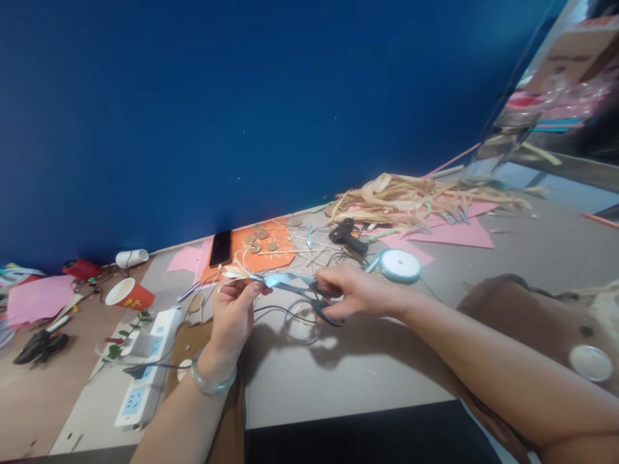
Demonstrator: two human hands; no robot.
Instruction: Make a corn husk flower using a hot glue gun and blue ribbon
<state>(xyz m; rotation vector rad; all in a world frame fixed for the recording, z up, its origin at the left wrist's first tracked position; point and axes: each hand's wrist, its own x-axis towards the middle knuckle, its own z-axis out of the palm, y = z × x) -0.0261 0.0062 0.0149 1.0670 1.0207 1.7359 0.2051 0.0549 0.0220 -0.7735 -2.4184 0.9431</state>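
My left hand (233, 317) pinches a small bundle of pale dried strips (236, 273) with light blue ribbon (276, 280) on it. My right hand (353, 290) has its fingers through the black handles of a pair of scissors (320, 305). The blades point left and lie against the ribbon close to my left fingertips; whether they are cutting cannot be made out. Just beyond my right hand a spool of light blue ribbon (400, 265) lies on the table. A clear round ring-like object (304, 322) rests below the scissors.
A black glue gun (349, 237) lies before a heap of dried husks (396, 196) on pink paper. Orange card (283, 259) carries small round discs, beside a phone (221, 249). At left are a power strip (157, 361) with cables and a tipped red paper cup (129, 294). A blue wall (242, 116) stands behind.
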